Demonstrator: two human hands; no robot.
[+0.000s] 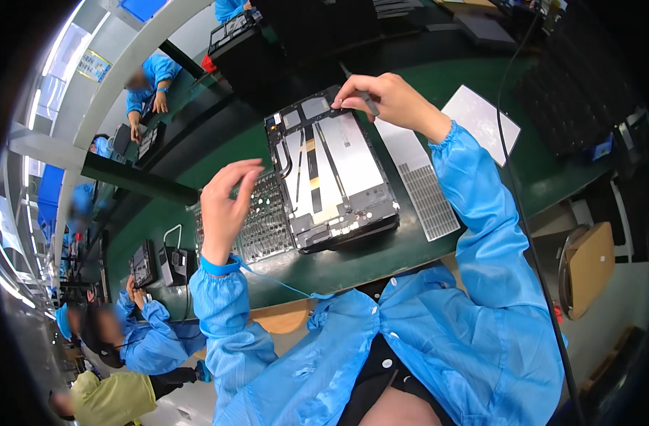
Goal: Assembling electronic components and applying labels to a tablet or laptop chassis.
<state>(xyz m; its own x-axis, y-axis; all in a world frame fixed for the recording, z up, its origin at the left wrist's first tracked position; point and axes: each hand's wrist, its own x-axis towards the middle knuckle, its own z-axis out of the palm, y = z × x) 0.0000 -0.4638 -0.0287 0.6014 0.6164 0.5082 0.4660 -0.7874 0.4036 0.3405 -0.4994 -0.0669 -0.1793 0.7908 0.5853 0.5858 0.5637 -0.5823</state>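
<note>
An opened flat electronic device [349, 153], like a tablet or laptop, lies on top of a dark stack, its silver and black inside facing up with ribbon cables running along it. My right hand [385, 99] is at its far right corner, closed around a slim grey tool [370, 104]. The fingertips of that hand pinch close to the corner; whether they also hold a small piece is too small to tell. My left hand [225, 202] hovers open beside the device's left edge, above a clear tray of small parts [260, 227], holding nothing.
Right of the device lies a pale sheet with a printed grid [429, 202]; beyond it is a white sheet [484, 124]. A black cable [512, 135] hangs down on the right. A blue cord [274, 282] trails from my left wrist strap. Co-workers sit at the left.
</note>
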